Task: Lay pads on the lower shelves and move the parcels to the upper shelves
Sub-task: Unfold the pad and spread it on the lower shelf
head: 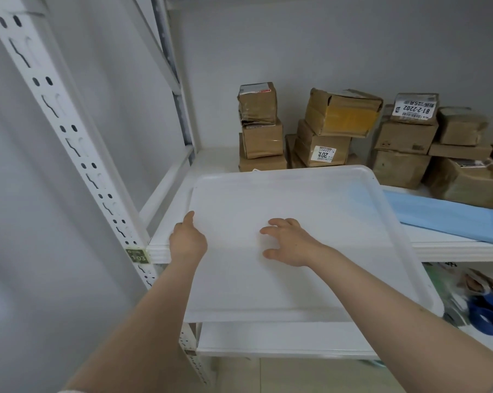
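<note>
Pad-laying step: pad point(310, 211) rests partly on shelf point(452, 248), near edge overhanging; left hand point(187, 239) at its left rim, grip hidden; right hand point(290, 242) flat on top, fingers spread; next move likely calls for sliding it back toward parcels point(336, 117).

A translucent white plastic pad point(310, 208), rectangular with rounded corners and a low raised rim, lies partly on the white shelf point(211, 160), its near end jutting out past the shelf's front edge. Behind it, taped brown cardboard parcels point(404, 137), some bearing printed labels, stand stacked along the back wall.
</note>
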